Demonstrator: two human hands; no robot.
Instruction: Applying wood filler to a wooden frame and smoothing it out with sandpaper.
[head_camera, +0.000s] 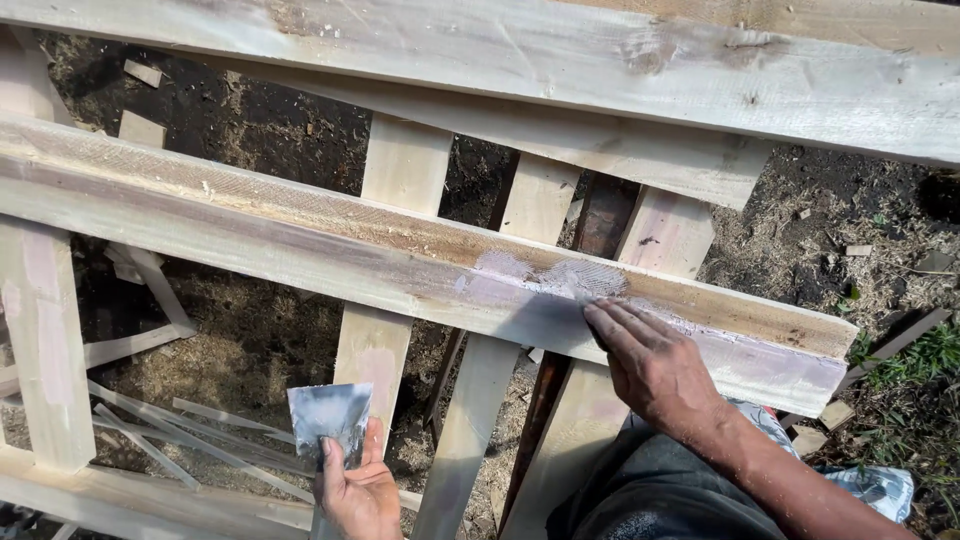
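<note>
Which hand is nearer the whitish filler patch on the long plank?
Right. The right hand lies fingers-flat on the long plank, fingertips touching the whitish filler patch. The left hand is below and apart, holding a flat metal scraper.

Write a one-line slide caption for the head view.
Right hand spreads pale filler along a long wooden beam while the left hand holds a flat metal scraper.
</note>
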